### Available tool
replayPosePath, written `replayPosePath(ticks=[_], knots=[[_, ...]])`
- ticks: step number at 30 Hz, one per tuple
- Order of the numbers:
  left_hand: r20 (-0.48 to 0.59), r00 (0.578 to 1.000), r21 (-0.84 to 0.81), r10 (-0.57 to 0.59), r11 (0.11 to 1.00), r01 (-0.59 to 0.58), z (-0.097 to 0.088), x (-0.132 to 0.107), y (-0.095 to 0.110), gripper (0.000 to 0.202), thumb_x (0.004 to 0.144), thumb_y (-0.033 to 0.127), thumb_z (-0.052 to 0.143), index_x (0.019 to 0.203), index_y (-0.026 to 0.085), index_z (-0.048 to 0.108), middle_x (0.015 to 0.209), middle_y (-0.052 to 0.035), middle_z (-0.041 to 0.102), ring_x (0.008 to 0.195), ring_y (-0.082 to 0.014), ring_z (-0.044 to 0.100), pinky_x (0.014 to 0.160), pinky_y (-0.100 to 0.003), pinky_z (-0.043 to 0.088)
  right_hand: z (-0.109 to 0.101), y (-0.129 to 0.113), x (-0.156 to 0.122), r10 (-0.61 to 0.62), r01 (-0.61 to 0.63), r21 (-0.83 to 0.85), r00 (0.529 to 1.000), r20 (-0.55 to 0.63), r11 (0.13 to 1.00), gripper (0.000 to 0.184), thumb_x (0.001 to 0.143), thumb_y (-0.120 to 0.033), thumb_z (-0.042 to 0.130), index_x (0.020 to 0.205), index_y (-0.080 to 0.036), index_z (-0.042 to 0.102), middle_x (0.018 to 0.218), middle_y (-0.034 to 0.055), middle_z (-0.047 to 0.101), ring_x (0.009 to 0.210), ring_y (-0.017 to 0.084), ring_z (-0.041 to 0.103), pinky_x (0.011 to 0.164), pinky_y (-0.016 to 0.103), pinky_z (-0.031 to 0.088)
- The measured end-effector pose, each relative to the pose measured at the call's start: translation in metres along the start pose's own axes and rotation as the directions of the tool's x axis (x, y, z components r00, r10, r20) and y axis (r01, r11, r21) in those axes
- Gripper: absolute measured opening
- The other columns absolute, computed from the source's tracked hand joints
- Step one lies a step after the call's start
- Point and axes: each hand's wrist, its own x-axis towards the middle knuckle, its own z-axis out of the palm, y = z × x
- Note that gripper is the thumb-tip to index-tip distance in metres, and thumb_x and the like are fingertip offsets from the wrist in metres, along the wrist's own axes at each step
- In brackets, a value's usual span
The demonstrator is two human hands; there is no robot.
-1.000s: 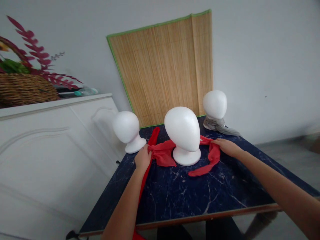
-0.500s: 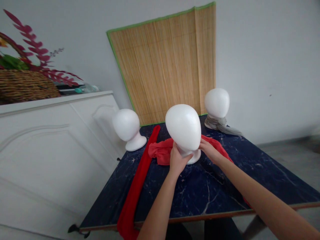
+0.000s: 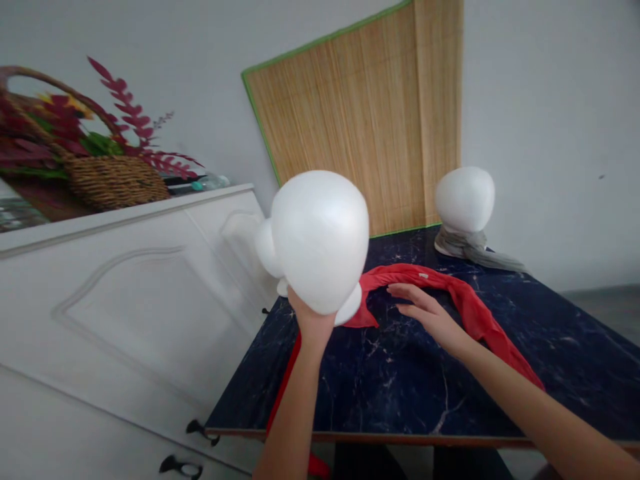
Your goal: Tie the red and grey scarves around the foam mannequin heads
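Note:
My left hand (image 3: 311, 323) grips a white foam mannequin head (image 3: 320, 233) by the neck and holds it up, tilted, over the left part of the table. Its fingers are partly hidden by the head. To the right, my right hand (image 3: 423, 308) is open above the tabletop, fingers stretched out and touching nothing. A coral-red scarf (image 3: 473, 310) lies in an arch around the right hand. Below the left forearm runs a darker red scarf (image 3: 287, 387), mostly covered and reaching past the front edge.
Behind the held head stands another mannequin head (image 3: 266, 250), partly hidden. A third mannequin head (image 3: 465, 199) wears a grey scarf (image 3: 465, 245) at the back right. White cabinets (image 3: 125, 300) with a flower basket (image 3: 117, 183) flank the dark marbled table (image 3: 385, 393).
My left hand has lifted the mannequin head and moved it left, toward the camera. My right hand has come off it. The view has turned slightly left.

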Motion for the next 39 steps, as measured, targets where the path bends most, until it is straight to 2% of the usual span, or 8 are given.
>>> replayPosePath(ticks=[3,8,17,23,27,32,36,39], knots=[[-0.227,0.969,-0.035,-0.096,0.995,0.090,-0.036,0.013,-0.035,0.106,0.059,0.050,0.080,0.141,0.013,0.025,0.146,-0.0170,0.040,0.134,-0.0268,0.040,0.117,-0.045,0.031,-0.014,0.027,-0.007,0.081,-0.090,-0.077,0.991,-0.110,0.993,0.032,0.073,-0.034,0.062,0.103,-0.024,0.066,0.114,0.0040,0.065,0.112,0.025,0.056,0.103,0.045,0.037],[-0.218,0.937,0.023,-0.274,0.958,0.286,-0.079,0.020,-0.099,0.084,0.064,0.053,0.075,0.133,0.016,0.045,0.141,-0.0095,0.049,0.131,-0.0275,0.044,0.116,-0.048,0.032,-0.019,0.041,-0.016,0.131,-0.156,-0.159,0.978,-0.159,0.975,0.028,0.070,-0.039,0.061,0.090,-0.022,0.067,0.099,0.0054,0.068,0.100,0.027,0.060,0.096,0.045,0.041],[-0.102,0.950,-0.058,-0.295,0.955,0.290,-0.081,0.015,-0.162,0.064,0.064,0.040,0.075,0.120,0.015,0.059,0.129,-0.0089,0.060,0.131,-0.0277,0.044,0.119,-0.043,0.024,0.000,0.048,-0.023,0.191,-0.200,-0.175,0.979,-0.067,0.964,0.026,0.071,-0.036,0.055,0.086,-0.018,0.066,0.091,0.0066,0.068,0.092,0.024,0.061,0.088,0.040,0.044],[-0.068,0.978,-0.088,-0.196,0.978,0.190,-0.079,0.008,-0.160,0.059,0.064,0.044,0.074,0.115,0.016,0.062,0.126,-0.0082,0.062,0.132,-0.0268,0.043,0.119,-0.041,0.020,0.024,0.056,-0.016,-0.021,0.017,-0.457,1.000,-0.003,0.890,0.038,0.073,-0.016,0.045,0.108,-0.019,0.058,0.107,0.0078,0.063,0.101,0.022,0.058,0.087,0.038,0.048],[-0.146,0.969,-0.180,-0.201,0.968,0.173,-0.081,-0.010,-0.149,0.060,0.076,0.048,0.062,0.123,0.013,0.055,0.130,-0.0119,0.057,0.132,-0.0268,0.041,0.117,-0.042,0.022,0.061,0.045,0.025,-0.191,0.316,-0.716,0.949,0.252,0.622,0.074,0.062,0.001,0.042,0.133,-0.018,0.046,0.135,0.0098,0.049,0.128,0.022,0.041,0.109,0.040,0.033],[-0.187,0.884,-0.204,-0.429,0.897,0.392,-0.088,-0.062,-0.132,0.065,0.086,0.054,0.043,0.132,0.007,0.044,0.139,-0.0208,0.045,0.135,-0.0342,0.036,0.115,-0.052,0.023,0.098,0.031,0.103,0.138,0.339,-0.878,0.905,0.403,0.338,0.090,0.064,-0.005,0.060,0.147,-0.017,0.028,0.150,0.0145,0.032,0.139,0.032,0.026,0.113,0.048,0.021],[-0.161,0.796,-0.338,-0.584,0.790,0.512,-0.104,-0.106,-0.105,0.070,0.086,0.054,0.048,0.141,0.013,0.034,0.146,-0.0165,0.037,0.137,-0.0296,0.033,0.116,-0.047,0.024,0.108,0.034,0.136,0.339,0.220,-0.911,0.876,0.342,0.349,0.045,0.071,-0.018,0.064,0.115,-0.008,0.062,0.117,0.0236,0.061,0.113,0.038,0.055,0.096,0.051,0.040],[-0.124,0.809,-0.421,-0.574,0.769,0.481,-0.111,-0.125,-0.081,0.063,0.087,0.053,0.050,0.140,0.021,0.038,0.146,-0.0086,0.040,0.138,-0.0238,0.032,0.118,-0.042,0.022,0.118,0.032,0.128,0.417,0.212,-0.877,0.816,0.401,0.430,0.018,0.071,-0.015,0.064,0.087,-0.008,0.069,0.099,0.0205,0.068,0.100,0.038,0.063,0.087,0.045,0.047]])
